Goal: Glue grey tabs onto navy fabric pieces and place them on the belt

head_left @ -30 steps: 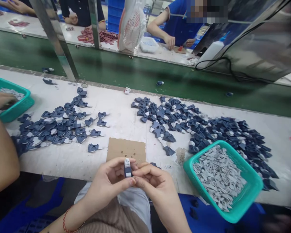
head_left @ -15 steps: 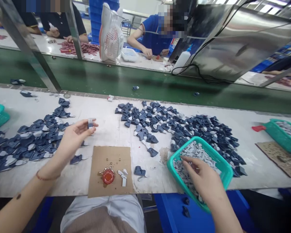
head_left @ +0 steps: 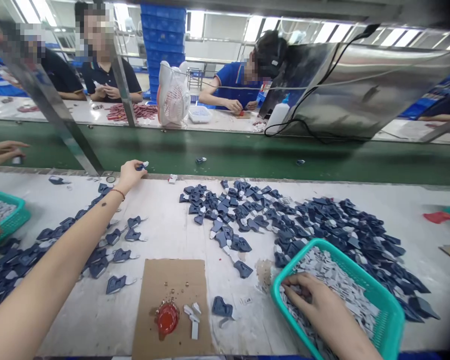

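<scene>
My left hand (head_left: 130,174) reaches to the far edge of the table, beside the green belt. Its fingers pinch a dark blue plastic part (head_left: 141,167) with a pale tip. Inside the teal basket (head_left: 393,325), my right hand (head_left: 315,302) has its fingers curled down among small grey plastic pieces (head_left: 343,280); whatever is between the fingertips is hidden. Between my arms lies a cardboard sheet (head_left: 174,272) bearing a red cap-like dish (head_left: 167,318) with wet liquid around it. Several loose grey pieces (head_left: 194,320) rest on that sheet, and a dark blue part (head_left: 222,306) lies to its right.
Dark blue parts form a pile (head_left: 330,220) behind the basket and spread under my left arm. The green belt (head_left: 240,162) runs along the far side, carrying a few parts. Co-workers sit across it; another person's hand (head_left: 2,152) reaches in at left, near another teal basket (head_left: 17,225).
My left hand has moved away from me to the belt's edge with the part in its fingers. My right hand stays in the basket. The camera has tilted up.
</scene>
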{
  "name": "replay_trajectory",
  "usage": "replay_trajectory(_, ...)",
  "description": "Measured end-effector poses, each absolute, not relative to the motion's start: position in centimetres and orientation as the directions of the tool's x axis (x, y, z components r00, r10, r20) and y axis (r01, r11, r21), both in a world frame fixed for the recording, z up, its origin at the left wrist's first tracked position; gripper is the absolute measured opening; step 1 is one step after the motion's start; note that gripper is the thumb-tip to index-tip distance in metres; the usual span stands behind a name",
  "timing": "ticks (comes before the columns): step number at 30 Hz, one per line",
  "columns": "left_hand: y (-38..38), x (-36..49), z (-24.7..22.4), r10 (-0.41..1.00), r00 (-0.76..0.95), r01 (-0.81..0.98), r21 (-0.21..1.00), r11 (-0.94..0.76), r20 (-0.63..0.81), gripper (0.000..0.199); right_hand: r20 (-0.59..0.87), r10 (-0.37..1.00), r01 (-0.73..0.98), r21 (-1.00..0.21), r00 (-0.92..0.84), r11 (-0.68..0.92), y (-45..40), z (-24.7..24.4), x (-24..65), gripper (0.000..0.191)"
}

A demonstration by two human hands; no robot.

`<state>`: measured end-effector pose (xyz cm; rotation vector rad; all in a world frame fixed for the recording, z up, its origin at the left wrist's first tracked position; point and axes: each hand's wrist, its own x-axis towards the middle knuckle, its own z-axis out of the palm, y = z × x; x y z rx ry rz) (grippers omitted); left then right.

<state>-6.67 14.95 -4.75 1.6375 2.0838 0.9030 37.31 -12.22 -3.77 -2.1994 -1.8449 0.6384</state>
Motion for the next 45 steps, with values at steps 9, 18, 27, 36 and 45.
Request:
replay_trajectory(9, 19.9, -3.2, -4.7, 0.990, 0.028, 0.939, 0.335, -0.073, 0.138, 0.031, -0.266, 0.951, 0.839, -0.472, 0.158, -0.271, -12.4, -3.6, 37.8, 0.027)
replay_trajectory(18, 25.1, 5.2, -5.7, 0.957, 0.269, 0.903, 0.317, -0.290, 0.108, 0.036, -0.220, 0.948, 0.814, -0.490, 0.230, -0.311, -13.2, -3.6, 37.9, 0.025)
replay_trajectory(27, 24.9, 5.9, -6.1, 0.987, 0.111, 0.843, 0.515, -0.157, 0.119, 0.023, -0.141, 0.958, 0.831, -0.476, 0.250, -0.287, -13.7, -4.2, 38.5, 0.029)
replay_trajectory(36, 19.9, 5.9, -3.4, 0.990, -0.128, 0.383, 0.924, -0.011, 0.065, 0.026, -0.134, 0.953, 0.893, -0.333, 0.272, -0.302, -12.5, -4.2, 37.4, 0.021)
replay_trajectory(45, 7.5, 3.9, -0.1, 0.997, 0.044, -0.090, 0.994, 0.066, -0.062, 0.016, -0.087, 0.948, 0.816, -0.489, 0.306, -0.308, -12.9, -3.4, 37.3, 0.021)
